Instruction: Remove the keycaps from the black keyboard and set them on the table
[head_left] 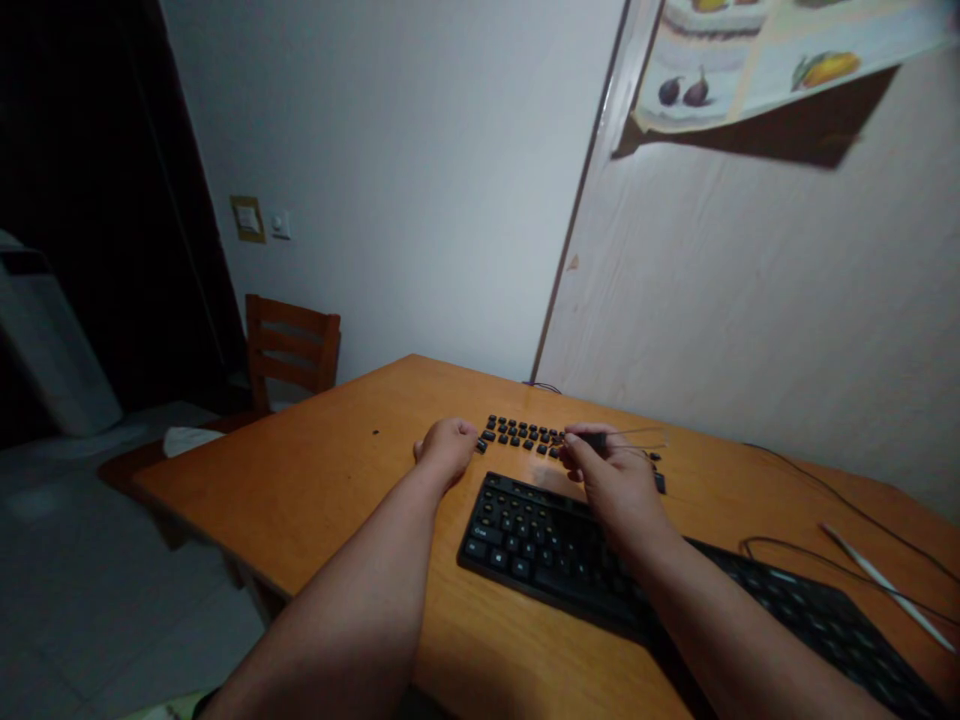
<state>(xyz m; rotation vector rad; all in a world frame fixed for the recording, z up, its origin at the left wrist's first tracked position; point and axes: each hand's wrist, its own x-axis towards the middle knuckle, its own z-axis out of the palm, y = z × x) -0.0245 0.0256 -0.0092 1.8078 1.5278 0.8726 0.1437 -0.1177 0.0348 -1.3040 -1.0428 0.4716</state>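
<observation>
A black keyboard (pixel 540 545) lies on the orange wooden table (pixel 330 480), running to the lower right. Beyond it, several loose black keycaps (pixel 521 433) are laid out in rows. My left hand (pixel 446 448) is curled into a loose fist just left of the keycaps, touching the nearest one; I cannot tell whether it holds anything. My right hand (pixel 611 475) hovers over the keyboard's far edge, its fingers pinched on a thin wire keycap puller (pixel 630 437) with a dark handle, whose wire prongs point right.
A wooden chair (pixel 291 348) stands at the table's far left. A thin black cable (pixel 825 495) and a white stick-like object (pixel 885 585) lie at the right. The wall rises close behind the table. A white paper or cloth (pixel 187 438) rests by the left edge.
</observation>
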